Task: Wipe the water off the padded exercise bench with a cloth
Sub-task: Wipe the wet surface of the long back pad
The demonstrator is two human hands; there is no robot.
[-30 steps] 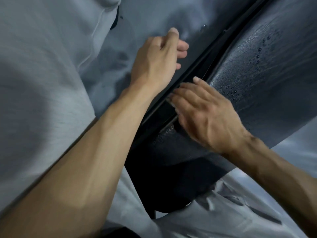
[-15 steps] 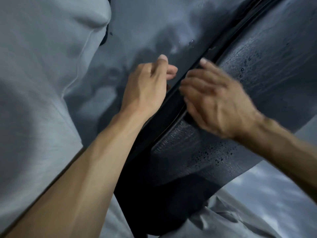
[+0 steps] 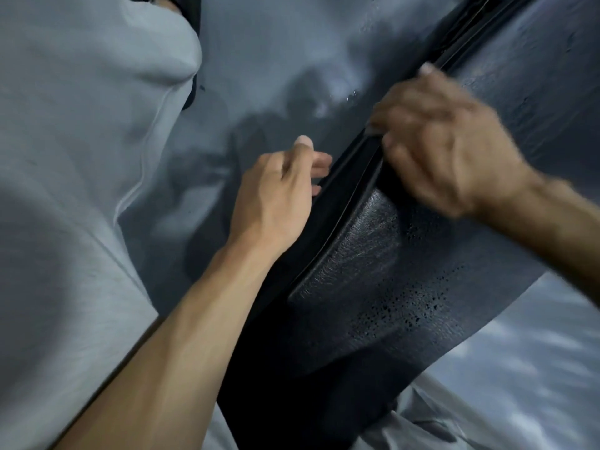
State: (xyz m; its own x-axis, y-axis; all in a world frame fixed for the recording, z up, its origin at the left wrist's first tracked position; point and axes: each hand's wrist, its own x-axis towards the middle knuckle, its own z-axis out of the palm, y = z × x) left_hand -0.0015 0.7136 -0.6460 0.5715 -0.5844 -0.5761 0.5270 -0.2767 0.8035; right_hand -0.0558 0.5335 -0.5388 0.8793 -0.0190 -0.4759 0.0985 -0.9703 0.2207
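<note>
**Black vinyl pad, beaded with water, between two hands**

Black textured vinyl fills the middle and right of the head view: the padded exercise bench (image 3: 373,271) runs from lower centre up to the top right corner, where it is cut off by the frame. A piped seam and a dark side wall run along its left edge. Water droplets (image 3: 418,303) speckle the pad's lower part, and a thinner wet sheen shows higher up near the top right.

No cloth can be made out anywhere. The right hand (image 3: 448,147) is smeared by motion blur; its fingers bend down over the pad's seam edge, touching it, but whether they grip anything underneath I cannot tell. The left hand (image 3: 276,193) is sharper: it sits just left of the bench's side wall, thumb raised, fingers loosely curled toward the wall with nothing visible in them.

A light grey shirt (image 3: 81,190) covers the left side. A glossy dark floor (image 3: 259,76) with blurred reflections lies behind the hands.
</note>
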